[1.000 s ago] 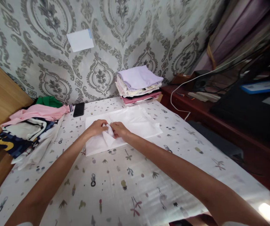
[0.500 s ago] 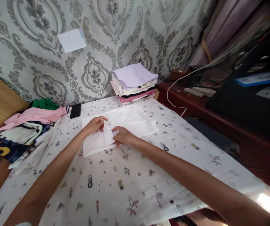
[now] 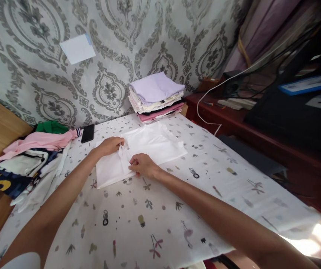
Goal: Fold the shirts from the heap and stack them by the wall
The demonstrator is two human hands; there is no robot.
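Note:
A white shirt (image 3: 157,144) lies spread on the patterned sheet, its left part folded over and bunched in a ridge. My left hand (image 3: 110,145) pinches the cloth at the upper end of that ridge. At the lower end, near the shirt's front edge, my right hand (image 3: 143,165) has its fingers closed on the same fabric. The fingertips of both hands are partly hidden by the cloth and by the hands themselves.
A stack of folded clothes (image 3: 156,97) stands by the wall. At the left lie a black phone (image 3: 88,133) and a loose clothes pile (image 3: 34,153). To the right is a dark red desk (image 3: 202,108) with a white cable (image 3: 219,89).
My fingers have closed on the cloth, which is now gathered into a tighter ridge between my hands. The camera view has shifted slightly.

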